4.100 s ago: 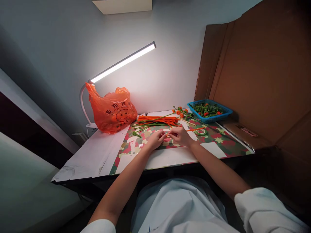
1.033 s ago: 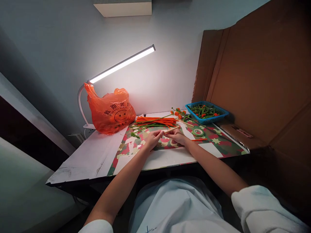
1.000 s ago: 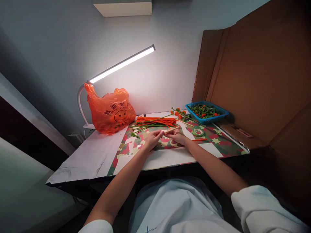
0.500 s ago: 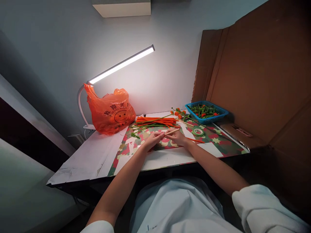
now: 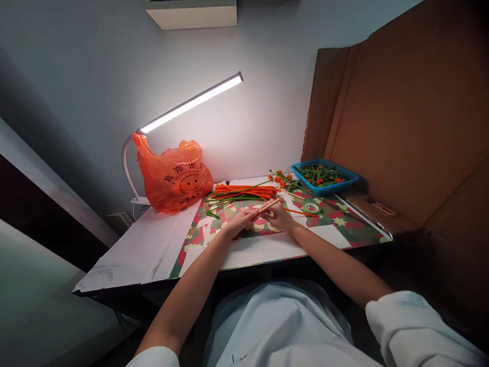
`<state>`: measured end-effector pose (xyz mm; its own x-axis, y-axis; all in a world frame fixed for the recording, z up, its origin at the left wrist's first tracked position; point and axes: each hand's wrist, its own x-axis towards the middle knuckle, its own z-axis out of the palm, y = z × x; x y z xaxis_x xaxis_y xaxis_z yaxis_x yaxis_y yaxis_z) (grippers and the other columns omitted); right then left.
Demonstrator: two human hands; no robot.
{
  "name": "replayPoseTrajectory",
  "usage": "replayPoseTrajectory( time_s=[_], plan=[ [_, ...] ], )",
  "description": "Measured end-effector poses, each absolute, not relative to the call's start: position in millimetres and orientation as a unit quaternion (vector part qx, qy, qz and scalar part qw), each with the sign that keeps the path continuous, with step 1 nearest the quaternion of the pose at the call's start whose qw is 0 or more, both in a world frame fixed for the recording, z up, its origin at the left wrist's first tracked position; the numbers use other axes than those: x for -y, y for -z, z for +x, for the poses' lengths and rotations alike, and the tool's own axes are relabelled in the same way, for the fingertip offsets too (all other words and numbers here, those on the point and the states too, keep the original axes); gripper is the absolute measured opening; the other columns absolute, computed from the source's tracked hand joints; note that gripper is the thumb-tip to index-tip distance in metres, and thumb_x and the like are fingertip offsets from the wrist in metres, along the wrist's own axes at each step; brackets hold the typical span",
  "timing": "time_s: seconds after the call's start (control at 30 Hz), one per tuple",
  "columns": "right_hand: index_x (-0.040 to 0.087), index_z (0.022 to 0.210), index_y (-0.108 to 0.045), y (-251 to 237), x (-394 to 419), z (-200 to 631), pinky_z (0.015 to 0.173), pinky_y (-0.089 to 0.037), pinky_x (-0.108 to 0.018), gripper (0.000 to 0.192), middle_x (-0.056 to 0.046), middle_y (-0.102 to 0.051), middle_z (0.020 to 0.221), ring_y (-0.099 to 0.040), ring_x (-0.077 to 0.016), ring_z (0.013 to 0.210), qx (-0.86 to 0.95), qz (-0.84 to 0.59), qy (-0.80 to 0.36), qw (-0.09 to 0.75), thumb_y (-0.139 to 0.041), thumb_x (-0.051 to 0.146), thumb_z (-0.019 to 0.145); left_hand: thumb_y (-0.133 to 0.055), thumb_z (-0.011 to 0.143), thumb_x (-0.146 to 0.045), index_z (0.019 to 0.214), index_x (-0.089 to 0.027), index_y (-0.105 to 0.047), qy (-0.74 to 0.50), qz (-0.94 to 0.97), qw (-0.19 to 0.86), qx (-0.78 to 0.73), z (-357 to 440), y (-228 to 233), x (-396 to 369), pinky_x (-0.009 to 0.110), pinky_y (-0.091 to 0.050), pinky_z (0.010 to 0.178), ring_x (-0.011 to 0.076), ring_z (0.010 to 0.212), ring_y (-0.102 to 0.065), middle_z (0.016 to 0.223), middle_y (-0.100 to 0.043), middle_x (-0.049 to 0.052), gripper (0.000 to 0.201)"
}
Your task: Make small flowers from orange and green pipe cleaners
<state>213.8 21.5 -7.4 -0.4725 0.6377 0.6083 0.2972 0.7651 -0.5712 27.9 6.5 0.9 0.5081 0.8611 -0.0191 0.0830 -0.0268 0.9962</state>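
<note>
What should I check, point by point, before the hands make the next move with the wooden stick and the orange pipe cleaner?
1. Left hand grips the wooden stick: ok, the stick juts out past the fingers.
2. Right hand holds the orange pipe cleaner: ok, its free end trails to the right.
3. Pipe cleaner wound on the stick: cannot tell, the fingers hide that spot.
4. Green tape roll close to the right hand: ok, it lies flat on the patterned mat.
5. Spare orange pipe cleaners at hand: ok, bundled behind the hands.
6. Blue basket away from the hands: ok, it sits at the far right.
</note>
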Motion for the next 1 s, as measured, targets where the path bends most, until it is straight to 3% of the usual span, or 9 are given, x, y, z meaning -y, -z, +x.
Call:
replayPoseTrajectory(
  time_s=[0.2, 0.4, 0.57, 0.7, 0.87, 1.0],
  plan=[
    [0.02, 0.083, -0.069, 7.9, -20.6, 213.0, 0.081, -0.036, -0.035, 0.029, -0.004, -0.059, 0.07, -0.051, -0.0183, 0.073, 0.842, -0.278, -0.156, 0.434, -0.053, 0.042, 0.091, -0.058, 0.071, -0.071, 0.061, -0.021, -0.031, -0.309, 0.631, 0.608, -0.369, 27.2, -4.3, -4.5, 0.021, -0.012, 0.041, 0.0037, 0.043, -0.014, 0.051, -0.019, -0.009, 0.058],
    [0.02, 0.089, -0.069, 4.0, -20.5, 212.7, 0.073, -0.039, -0.031, 0.029, -0.006, -0.064, 0.081, -0.053, -0.0185, 0.077, 0.839, -0.262, -0.186, 0.439, -0.053, 0.045, 0.09, -0.06, 0.069, -0.072, 0.063, -0.02, -0.034, -0.327, 0.626, 0.603, -0.37, 28.0, -6.8, -5.7, 0.021, -0.012, 0.042, 0.0035, 0.044, -0.013, 0.052, -0.018, -0.01, 0.059],
    [0.02, 0.095, -0.069, 0.6, -24.2, 218.2, 0.064, -0.04, -0.028, 0.035, -0.005, -0.062, 0.081, -0.053, -0.0172, 0.074, 0.824, -0.286, -0.258, 0.416, -0.051, 0.049, 0.09, -0.057, 0.068, -0.074, 0.062, -0.017, -0.042, -0.397, 0.649, 0.504, -0.408, 28.6, -4.3, -9.8, 0.022, -0.011, 0.044, 0.0042, 0.045, -0.016, 0.054, -0.024, -0.007, 0.059],
    [0.017, 0.089, -0.07, -0.2, -29.9, 224.8, 0.061, -0.04, -0.027, 0.036, -0.004, -0.061, 0.078, -0.053, -0.0165, 0.071, 0.801, -0.3, -0.321, 0.407, -0.054, 0.05, 0.086, -0.051, 0.073, -0.073, 0.061, -0.016, -0.047, -0.389, 0.697, 0.438, -0.413, 27.1, -6.9, -5.9, 0.023, -0.014, 0.046, 0.0059, 0.048, -0.02, 0.053, -0.028, -0.006, 0.058],
    [0.017, 0.071, -0.069, -8.3, -31.3, 232.3, 0.062, -0.039, -0.027, 0.034, -0.004, -0.059, 0.07, -0.051, -0.016, 0.07, 0.812, -0.33, -0.262, 0.404, -0.062, 0.049, 0.08, -0.05, 0.078, -0.066, 0.059, -0.015, -0.051, -0.326, 0.778, 0.365, -0.395, 22.3, -13.3, -1.3, 0.023, -0.018, 0.047, 0.007, 0.05, -0.025, 0.052, -0.03, -0.005, 0.054],
    [0.017, 0.071, -0.071, -13.7, -29.2, 235.7, 0.062, -0.039, -0.027, 0.03, -0.006, -0.063, 0.07, -0.053, -0.0169, 0.072, 0.821, -0.331, -0.243, 0.398, -0.066, 0.047, 0.077, -0.049, 0.081, -0.058, 0.059, -0.015, -0.052, -0.267, 0.82, 0.311, -0.4, 18.2, -11.1, -3.1, 0.022, -0.021, 0.047, 0.0074, 0.049, -0.029, 0.05, -0.034, -0.005, 0.049]
  ],
)
